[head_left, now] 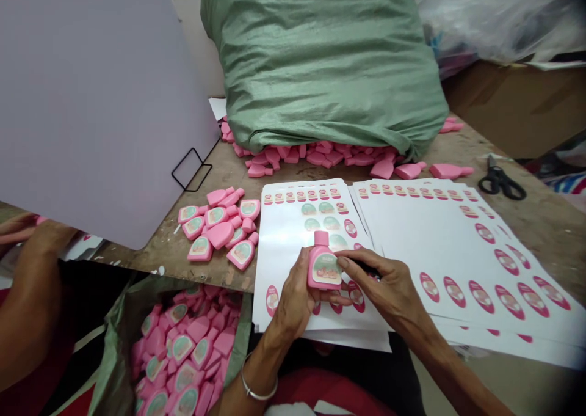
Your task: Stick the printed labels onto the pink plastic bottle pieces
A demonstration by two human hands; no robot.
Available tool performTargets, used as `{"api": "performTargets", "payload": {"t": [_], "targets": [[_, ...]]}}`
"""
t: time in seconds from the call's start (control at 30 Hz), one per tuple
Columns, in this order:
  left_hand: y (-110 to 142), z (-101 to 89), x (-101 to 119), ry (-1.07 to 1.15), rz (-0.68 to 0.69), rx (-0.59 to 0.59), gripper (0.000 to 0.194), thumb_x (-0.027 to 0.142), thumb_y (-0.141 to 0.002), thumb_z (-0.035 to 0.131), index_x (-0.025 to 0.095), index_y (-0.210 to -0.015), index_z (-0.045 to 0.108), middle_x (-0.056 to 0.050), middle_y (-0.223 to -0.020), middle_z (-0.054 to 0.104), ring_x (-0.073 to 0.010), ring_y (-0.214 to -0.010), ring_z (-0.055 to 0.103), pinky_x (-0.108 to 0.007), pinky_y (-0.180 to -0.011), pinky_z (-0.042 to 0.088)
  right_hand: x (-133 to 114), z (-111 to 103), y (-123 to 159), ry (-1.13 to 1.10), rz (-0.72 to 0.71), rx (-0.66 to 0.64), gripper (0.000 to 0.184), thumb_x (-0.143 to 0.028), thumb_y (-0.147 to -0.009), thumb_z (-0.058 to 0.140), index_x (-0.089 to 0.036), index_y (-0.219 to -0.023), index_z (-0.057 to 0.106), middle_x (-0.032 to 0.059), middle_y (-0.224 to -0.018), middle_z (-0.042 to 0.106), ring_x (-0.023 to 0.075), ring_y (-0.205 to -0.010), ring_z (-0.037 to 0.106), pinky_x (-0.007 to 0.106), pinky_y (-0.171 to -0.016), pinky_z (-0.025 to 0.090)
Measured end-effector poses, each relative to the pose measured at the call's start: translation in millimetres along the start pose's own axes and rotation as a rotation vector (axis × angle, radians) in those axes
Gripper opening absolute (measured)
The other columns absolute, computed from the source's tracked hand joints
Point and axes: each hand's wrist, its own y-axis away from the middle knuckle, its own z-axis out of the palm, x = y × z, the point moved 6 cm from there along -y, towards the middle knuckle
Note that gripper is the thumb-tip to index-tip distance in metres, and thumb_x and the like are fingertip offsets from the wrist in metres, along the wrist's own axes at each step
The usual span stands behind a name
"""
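Observation:
My left hand (295,300) grips a small pink toy-like bottle (323,264), upright and tilted slightly back, with a green and cream label on its front. The fingers of my right hand (384,281) are bent, their tips touching the label's right edge. A thin black tool (366,269) is tucked in that hand; its working end is hidden. Under both hands lies a sheet of stickers (284,245), printed with green, red and pink labels. To its left sits a loose pile of pink bottles (220,234), most showing labels.
A green sack (329,68) spills pink bottles at the back. More sticker sheets (403,239) lie right, near black scissors (501,181). An open bag (110,349) of labelled bottles stands below the table. A grey board (91,98) partly hides another person's arm (32,300) at left.

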Motion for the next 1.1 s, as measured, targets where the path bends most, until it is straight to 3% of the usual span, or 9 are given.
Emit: {"api": "performTargets", "payload": {"t": [0.2, 0.53, 0.77, 0.93, 1.1], "targets": [[0.1, 1.4, -0.4, -0.003, -0.016, -0.022, 0.055, 0.057, -0.089, 0.039, 0.012, -0.116, 0.055, -0.014, -0.099, 0.065, -0.0161, -0.064, 0.065, -0.023, -0.048, 0.052, 8.1, -2.1, 0.2, -0.03, 0.116, -0.005, 0.028, -0.046, -0.077, 0.065, -0.02, -0.082, 0.074, 0.0022, -0.075, 0.071, 0.0158, -0.066, 0.063, 0.024, -0.057, 0.051], [2.7, 0.1, -3.1, 0.043, -0.049, 0.011, 0.057, 0.056, -0.09, 0.037, 0.01, -0.118, 0.055, -0.012, -0.093, 0.066, -0.0173, -0.068, 0.064, -0.025, -0.05, 0.054, -5.1, -0.2, 5.3, 0.047, -0.007, 0.056, 0.023, -0.039, -0.079, 0.064, -0.02, -0.084, 0.073, 0.0042, -0.083, 0.072, 0.0166, -0.072, 0.063, 0.026, -0.062, 0.052], [3.8, 4.8, 3.4, 0.035, -0.034, 0.0, 0.051, 0.054, -0.091, 0.037, 0.01, -0.105, 0.058, -0.008, -0.073, 0.063, -0.0196, -0.068, 0.064, -0.03, -0.053, 0.056, -9.4, -0.7, 6.0, 0.063, -0.062, 0.075, 0.018, -0.036, -0.079, 0.064, -0.021, -0.084, 0.072, 0.0035, -0.081, 0.071, 0.0157, -0.071, 0.062, 0.026, -0.062, 0.05], [6.2, 5.8, 4.4, 0.023, -0.014, -0.047, 0.044, 0.051, -0.089, 0.043, 0.012, -0.106, 0.055, -0.006, -0.075, 0.062, -0.0198, -0.07, 0.063, -0.033, -0.057, 0.057, -6.6, 0.0, 6.7, 0.073, -0.066, 0.059, 0.018, -0.036, -0.081, 0.063, -0.021, -0.086, 0.072, 0.0034, -0.083, 0.07, 0.0161, -0.074, 0.061, 0.027, -0.064, 0.049], [8.2, 6.8, 7.5, -0.01, 0.023, -0.128, 0.033, 0.034, -0.084, 0.057, 0.015, -0.11, 0.052, -0.004, -0.086, 0.059, -0.0184, -0.075, 0.063, -0.033, -0.06, 0.058, -7.1, 1.3, 6.9, 0.079, -0.089, 0.047, 0.017, -0.035, -0.082, 0.062, -0.022, -0.089, 0.07, 0.0028, -0.084, 0.068, 0.0155, -0.076, 0.06, 0.027, -0.066, 0.048]]}}
